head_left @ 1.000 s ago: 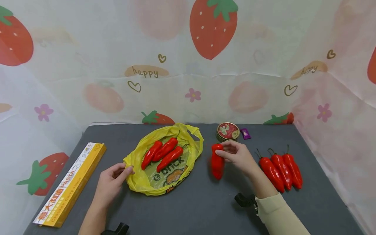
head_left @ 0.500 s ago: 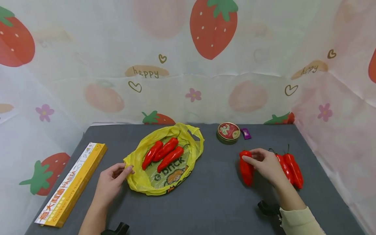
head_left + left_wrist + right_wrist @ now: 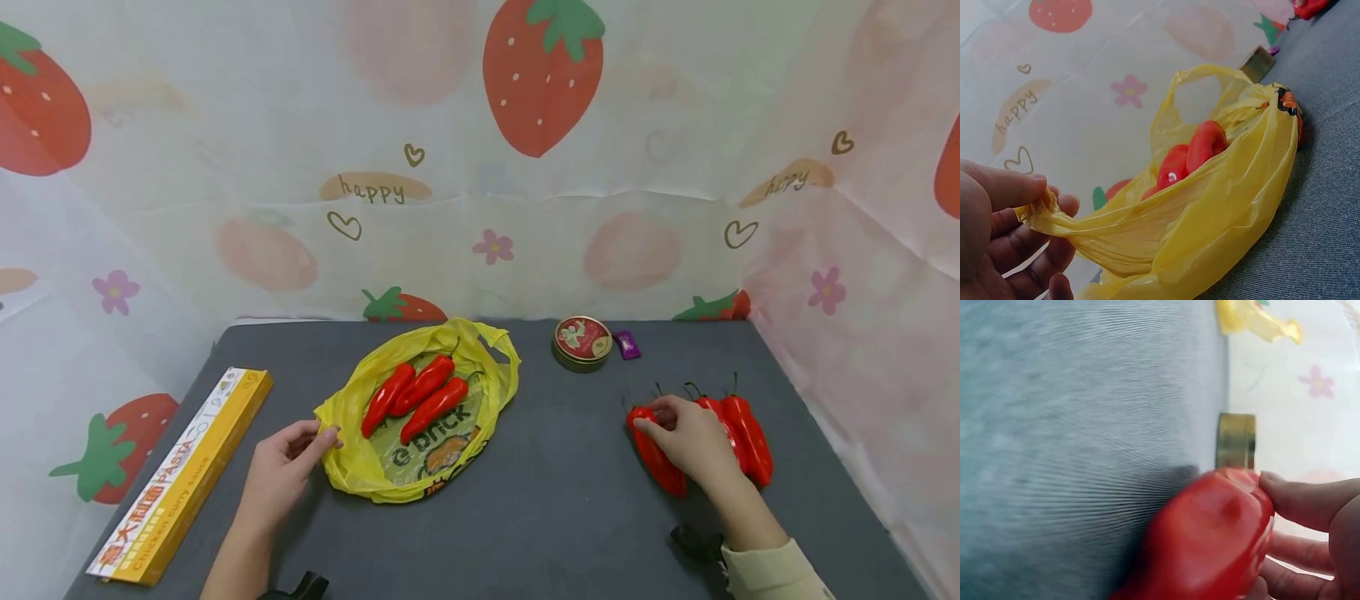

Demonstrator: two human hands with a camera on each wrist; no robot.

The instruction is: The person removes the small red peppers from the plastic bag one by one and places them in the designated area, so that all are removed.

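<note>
At the left edge of an open yellow plastic bag, my left hand pinches the rim between thumb and fingers; the left wrist view shows the plastic gathered there. Inside the bag lie 3 red chili peppers. My right hand holds another red chili pepper by its upper part, low over or on the table. Right beside it are more red chili peppers, side by side with stems pointing away and partly hidden behind the hand. Whether the held pepper touches the cloth is unclear.
A round red-lidded tin stands at the back of the grey-covered table, with a small purple packet next to it. On the left lies a long yellow and white pasta box. A strawberry-print cloth hangs behind.
My right hand has carried its chili pepper from beside the bag rightward and down to the row of peppers. The left hand stays at the bag's edge.
</note>
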